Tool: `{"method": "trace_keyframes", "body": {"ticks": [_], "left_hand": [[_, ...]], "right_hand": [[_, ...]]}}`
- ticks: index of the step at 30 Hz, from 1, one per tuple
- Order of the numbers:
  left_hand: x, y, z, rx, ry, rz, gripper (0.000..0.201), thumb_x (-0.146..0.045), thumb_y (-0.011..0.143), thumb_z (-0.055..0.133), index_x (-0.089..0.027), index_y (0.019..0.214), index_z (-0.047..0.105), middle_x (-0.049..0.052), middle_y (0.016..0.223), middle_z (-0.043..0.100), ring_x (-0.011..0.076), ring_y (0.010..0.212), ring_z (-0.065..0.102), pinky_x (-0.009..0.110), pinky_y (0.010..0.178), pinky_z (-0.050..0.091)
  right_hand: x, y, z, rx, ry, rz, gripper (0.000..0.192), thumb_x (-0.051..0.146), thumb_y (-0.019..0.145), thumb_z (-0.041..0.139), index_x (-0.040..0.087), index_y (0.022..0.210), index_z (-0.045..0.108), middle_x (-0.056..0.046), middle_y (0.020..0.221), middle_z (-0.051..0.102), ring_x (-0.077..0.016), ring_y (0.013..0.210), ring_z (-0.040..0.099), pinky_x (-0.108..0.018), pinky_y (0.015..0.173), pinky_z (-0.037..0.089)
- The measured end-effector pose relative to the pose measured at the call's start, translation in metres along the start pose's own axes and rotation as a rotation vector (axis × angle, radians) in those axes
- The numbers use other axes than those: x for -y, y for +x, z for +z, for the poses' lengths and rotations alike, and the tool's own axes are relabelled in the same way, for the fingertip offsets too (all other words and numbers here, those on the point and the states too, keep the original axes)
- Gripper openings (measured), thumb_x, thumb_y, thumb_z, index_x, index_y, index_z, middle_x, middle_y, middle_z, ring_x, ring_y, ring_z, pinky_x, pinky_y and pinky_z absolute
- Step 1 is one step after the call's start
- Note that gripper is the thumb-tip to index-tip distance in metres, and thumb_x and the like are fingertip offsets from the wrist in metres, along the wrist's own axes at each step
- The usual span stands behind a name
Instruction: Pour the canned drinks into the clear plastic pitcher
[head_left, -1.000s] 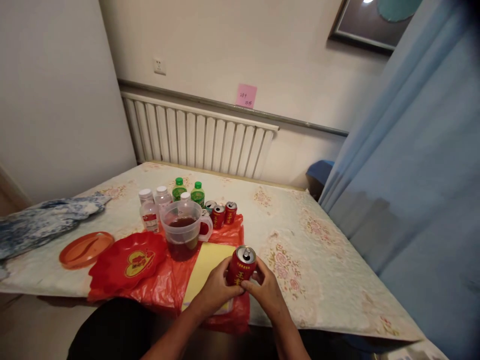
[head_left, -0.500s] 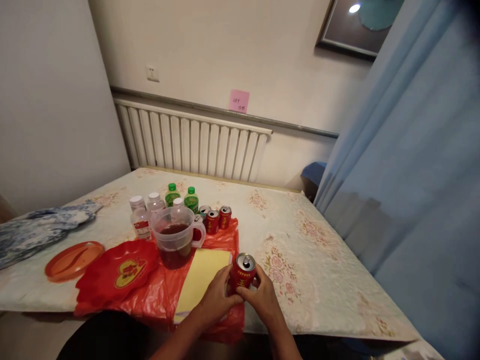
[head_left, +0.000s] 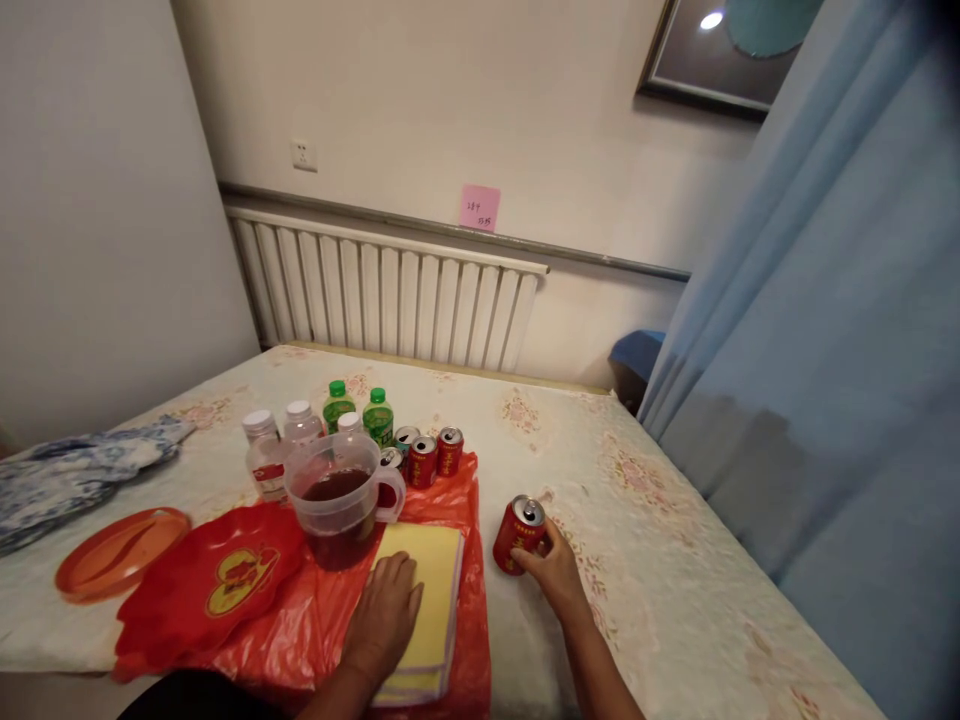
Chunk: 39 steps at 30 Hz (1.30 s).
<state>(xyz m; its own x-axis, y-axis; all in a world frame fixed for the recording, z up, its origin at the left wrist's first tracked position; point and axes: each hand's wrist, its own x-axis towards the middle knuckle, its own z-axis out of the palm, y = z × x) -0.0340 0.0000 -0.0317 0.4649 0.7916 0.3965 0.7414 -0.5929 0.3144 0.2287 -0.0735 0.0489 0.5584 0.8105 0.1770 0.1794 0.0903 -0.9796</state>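
A red drink can (head_left: pixel 517 536) with an opened top is in my right hand (head_left: pixel 553 572), slightly tilted, over the flowered tablecloth just right of the red plastic bag (head_left: pixel 319 625). Whether the can's base touches the cloth I cannot tell. My left hand (head_left: pixel 384 612) lies flat, fingers stretched out, on the left part of a yellow paper pad (head_left: pixel 435 590). Beyond that hand stands a clear plastic jug (head_left: pixel 334 500) with dark brown liquid in it. To the left is a red scalloped plate (head_left: pixel 180 590) with a yellow heart-shaped print.
Several red cans (head_left: pixel 422 462) stand behind the jug's handle. White-capped bottles (head_left: pixel 264 455) and green-capped bottles (head_left: pixel 378 417) are grouped behind the jug. An orange lid (head_left: pixel 124 553) and a blue-white cloth (head_left: pixel 82 475) lie at left. A blue curtain (head_left: pixel 817 300) hangs at right.
My left hand has let go of the can and moved left onto the yellow pad. My right hand has carried the can to the right, off the red bag's edge.
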Motion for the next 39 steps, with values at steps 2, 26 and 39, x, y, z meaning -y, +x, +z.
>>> {"method": "trace_keyframes", "body": {"ticks": [2, 26, 39], "left_hand": [[0.001, -0.003, 0.005, -0.017, 0.035, 0.004, 0.026, -0.021, 0.092, 0.044, -0.017, 0.112, 0.061, 0.011, 0.12, 0.061, 0.0264, 0.115, 0.054, 0.045, 0.1, 0.045], [0.011, -0.01, 0.018, -0.099, 0.047, 0.021, 0.024, -0.021, 0.09, 0.048, -0.023, 0.108, 0.063, 0.008, 0.115, 0.067, 0.0263, 0.108, 0.062, 0.045, 0.097, 0.049], [0.008, -0.008, 0.015, -0.169, 0.123, 0.083, 0.023, -0.021, 0.091, 0.044, -0.021, 0.106, 0.062, 0.009, 0.112, 0.067, 0.0252, 0.105, 0.061, 0.042, 0.09, 0.052]], "right_hand": [[-0.007, 0.018, 0.001, -0.003, 0.008, -0.005, 0.058, 0.018, 0.052, 0.076, 0.02, 0.11, 0.069, -0.004, 0.095, 0.075, -0.027, 0.09, 0.07, -0.043, 0.086, 0.056], [-0.076, 0.133, 0.062, 0.109, 0.086, -0.066, 0.062, 0.023, 0.059, 0.071, 0.015, 0.119, 0.06, -0.009, 0.11, 0.073, -0.0253, 0.098, 0.069, -0.042, 0.09, 0.052], [-0.107, 0.121, 0.075, -0.12, -0.224, -0.142, 0.057, 0.03, 0.052, 0.08, 0.014, 0.105, 0.063, -0.011, 0.102, 0.069, -0.031, 0.097, 0.062, -0.043, 0.086, 0.049]]}}
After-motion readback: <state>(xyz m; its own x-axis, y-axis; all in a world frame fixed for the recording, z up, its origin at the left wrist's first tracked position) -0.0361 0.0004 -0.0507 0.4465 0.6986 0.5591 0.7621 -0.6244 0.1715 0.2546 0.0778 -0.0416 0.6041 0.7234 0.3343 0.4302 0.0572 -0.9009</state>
